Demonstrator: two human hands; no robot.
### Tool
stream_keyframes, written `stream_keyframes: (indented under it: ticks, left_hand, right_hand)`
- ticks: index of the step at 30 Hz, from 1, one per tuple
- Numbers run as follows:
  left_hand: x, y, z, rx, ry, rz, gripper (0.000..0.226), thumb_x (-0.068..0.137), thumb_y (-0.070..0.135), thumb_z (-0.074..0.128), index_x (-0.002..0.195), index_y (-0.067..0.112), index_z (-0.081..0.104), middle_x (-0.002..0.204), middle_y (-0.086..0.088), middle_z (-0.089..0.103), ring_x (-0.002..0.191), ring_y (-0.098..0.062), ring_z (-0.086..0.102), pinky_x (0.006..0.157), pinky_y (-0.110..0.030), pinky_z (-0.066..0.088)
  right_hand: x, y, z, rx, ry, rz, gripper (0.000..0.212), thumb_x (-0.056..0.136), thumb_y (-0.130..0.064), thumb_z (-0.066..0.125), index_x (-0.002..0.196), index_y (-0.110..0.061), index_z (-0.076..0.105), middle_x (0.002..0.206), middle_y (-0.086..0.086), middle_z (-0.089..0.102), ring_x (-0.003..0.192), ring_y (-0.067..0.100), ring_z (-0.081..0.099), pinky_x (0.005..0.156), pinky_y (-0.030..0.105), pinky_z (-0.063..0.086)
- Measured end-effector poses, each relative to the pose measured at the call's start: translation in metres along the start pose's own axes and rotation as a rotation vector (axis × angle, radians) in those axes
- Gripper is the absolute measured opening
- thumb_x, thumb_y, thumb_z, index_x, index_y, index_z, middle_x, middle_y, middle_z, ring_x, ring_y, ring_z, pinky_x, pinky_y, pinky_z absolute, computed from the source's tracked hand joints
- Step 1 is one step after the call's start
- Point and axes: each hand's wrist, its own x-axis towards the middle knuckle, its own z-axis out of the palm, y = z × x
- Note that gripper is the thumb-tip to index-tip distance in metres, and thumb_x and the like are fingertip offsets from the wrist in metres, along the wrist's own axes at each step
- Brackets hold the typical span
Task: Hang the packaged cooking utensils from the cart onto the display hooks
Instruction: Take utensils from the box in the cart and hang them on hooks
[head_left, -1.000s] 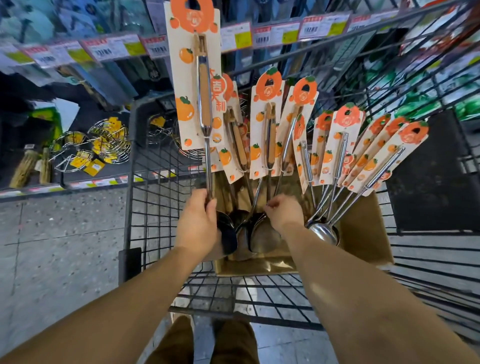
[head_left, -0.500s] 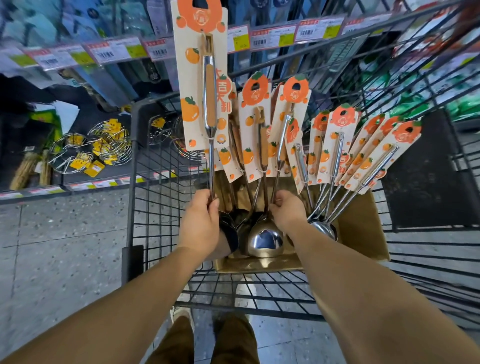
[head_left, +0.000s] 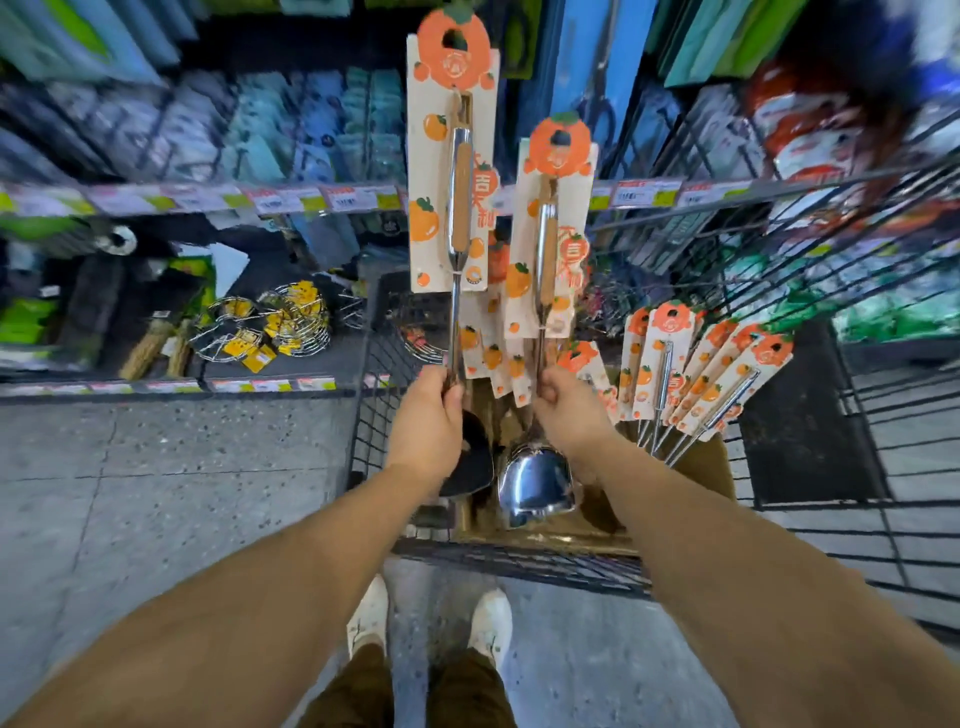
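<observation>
1. While both of our arms reach out over the cart (head_left: 779, 364), each hand carries one carded utensil by the bare metal shaft just below its backing card — we judge that keeps the cardboard uncreased and the hang hole at the top free for a hook.
2. Our left hand (head_left: 428, 421) is curled round the shaft of the dark-headed spatula (head_left: 460, 208), its card standing upright and highest above the cart.
3. Our right hand (head_left: 563, 410) pinches the shaft of the steel spatula (head_left: 545, 249), whose shiny blade hangs just above the cardboard box (head_left: 717, 467) in the cart; its card rises a little lower than the left one.
4. Held head-down, both utensils point their orange-topped hole ends up toward the shelving beyond the cart, which seems the ready orientation for hanging.
5. More carded utensils (head_left: 691, 374) lean fanned out in the box at the cart's right side, so much of the load is not yet hung.
6. Display hooks are not clearly visible — the shelves beyond the cart are blurred — so we cannot tell which hook is meant.
7. Wire racks (head_left: 265, 330) with yellow tags sit on the low shelf left of the cart.
</observation>
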Motion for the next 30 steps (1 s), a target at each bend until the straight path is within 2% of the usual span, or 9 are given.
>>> stream_keyframes:
  ticks: [3,5,7,12,15,20,24,28,30]
  left_hand:
    - [0.0,0.019,-0.045,-0.046,0.097,-0.02,0.005,0.098,0.019,0.045,0.095,0.015,0.046,0.088,-0.003,0.057,0.079,-0.021,0.052,0.065,-0.028,0.033]
    - [-0.002,0.028,-0.081,-0.09,0.177,-0.006,0.005,0.096,0.018,0.05,0.095,0.014,0.048,0.088,-0.004,0.058,0.079,-0.023,0.053,0.066,-0.029,0.035]
    - [-0.005,0.033,-0.122,-0.106,0.253,-0.009,0.007,0.096,0.019,0.052,0.096,0.012,0.048,0.085,-0.003,0.057,0.076,-0.022,0.051,0.064,-0.029,0.035]
    - [-0.015,0.021,-0.245,-0.139,0.5,0.018,0.009,0.097,0.02,0.051,0.091,0.013,0.047,0.073,0.003,0.049,0.069,-0.023,0.048,0.061,-0.032,0.033]
    - [-0.032,-0.005,-0.334,-0.114,0.672,0.026,0.013,0.096,0.019,0.052,0.087,0.01,0.047,0.071,0.0,0.049,0.063,-0.016,0.045,0.058,-0.029,0.029]
    - [-0.079,-0.077,-0.494,-0.058,0.911,0.0,0.012,0.094,0.018,0.056,0.098,0.008,0.058,0.081,-0.007,0.06,0.075,-0.02,0.05,0.063,-0.029,0.032]
    - [-0.128,-0.134,-0.627,0.017,1.034,-0.015,0.012,0.092,0.017,0.057,0.097,0.007,0.062,0.082,-0.01,0.064,0.078,-0.026,0.057,0.072,-0.034,0.041]
    - [-0.169,-0.179,-0.745,0.081,1.14,0.004,0.009,0.089,0.02,0.059,0.094,0.014,0.065,0.077,-0.002,0.068,0.076,-0.023,0.062,0.076,-0.038,0.05]
    - [-0.186,-0.193,-0.792,0.104,1.204,0.012,0.013,0.089,0.018,0.061,0.1,0.016,0.066,0.078,0.0,0.067,0.077,-0.022,0.061,0.076,-0.034,0.048]
  right_hand:
    - [-0.015,-0.064,-0.017,0.023,-0.01,-0.132,0.013,0.096,-0.004,0.05,0.105,-0.013,0.053,0.077,-0.013,0.051,0.073,0.008,0.049,0.061,0.019,0.034]
    - [-0.02,-0.109,-0.022,-0.066,-0.012,-0.227,0.014,0.096,-0.008,0.05,0.108,-0.015,0.05,0.078,-0.01,0.05,0.072,0.012,0.048,0.065,0.023,0.03]
    - [-0.022,-0.155,-0.018,-0.133,-0.011,-0.308,0.014,0.097,-0.014,0.05,0.111,-0.011,0.05,0.088,-0.001,0.054,0.081,0.02,0.051,0.07,0.027,0.034]
    - [-0.04,-0.288,0.025,-0.237,-0.062,-0.532,0.021,0.1,-0.019,0.047,0.116,-0.007,0.046,0.093,0.006,0.052,0.083,0.026,0.05,0.068,0.031,0.035]
    - [-0.059,-0.375,0.075,-0.256,-0.051,-0.697,0.019,0.099,-0.018,0.048,0.114,-0.007,0.047,0.096,0.007,0.053,0.084,0.024,0.048,0.069,0.031,0.034]
    - [-0.11,-0.524,0.19,-0.191,-0.08,-0.948,0.018,0.095,-0.012,0.053,0.111,-0.003,0.053,0.095,0.012,0.057,0.086,0.027,0.052,0.068,0.027,0.029]
    - [-0.163,-0.645,0.277,-0.116,-0.112,-1.099,0.029,0.096,-0.014,0.053,0.123,-0.003,0.052,0.114,0.016,0.062,0.108,0.032,0.057,0.082,0.031,0.039]
    - [-0.213,-0.746,0.35,-0.017,-0.16,-1.17,0.033,0.099,-0.015,0.05,0.13,-0.006,0.048,0.122,0.012,0.058,0.113,0.027,0.055,0.07,0.016,0.027]
    - [-0.234,-0.789,0.383,0.013,-0.171,-1.21,0.032,0.098,-0.015,0.051,0.128,-0.005,0.05,0.123,0.011,0.059,0.113,0.026,0.055,0.07,0.016,0.027]
